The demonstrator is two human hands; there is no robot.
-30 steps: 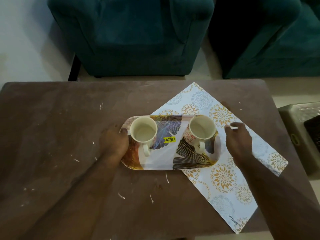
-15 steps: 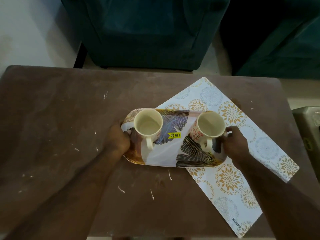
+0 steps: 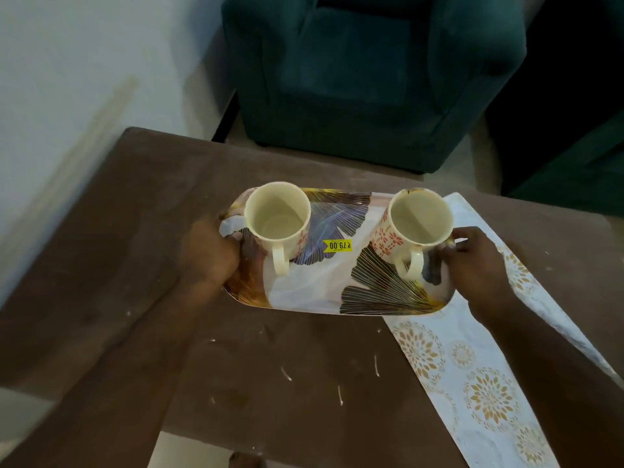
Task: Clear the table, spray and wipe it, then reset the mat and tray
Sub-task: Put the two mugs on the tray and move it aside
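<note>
Left hand: closed on the left short end of the tray, thumb side laid over the rim; the fingers beneath are hidden.
Right hand: closed on the right short end of the tray, fingertips curled onto the rim just beside the right mug.
Tray: spans the gap between the two hands, long side towards the person, leaf pattern facing up. Whether it is clear of the worktop cannot be told.
Left mug: upright on the tray, just beside the left hand, handle towards the person, nothing visible inside.
Right mug: upright on the tray, touching or nearly touching the right hand's fingers, handle towards the person, red flower print on its side.
Sticker: yellow price label on the tray, between the mugs, midway between the hands.
Mat: flat on the worktop under the right hand and forearm, set at a slant, its far corner behind the right hand.
Scraps: pale flecks scattered on the worktop, nearer the person than both hands.
Armchair: dark green, beyond the worktop, well apart from the hands.
</note>
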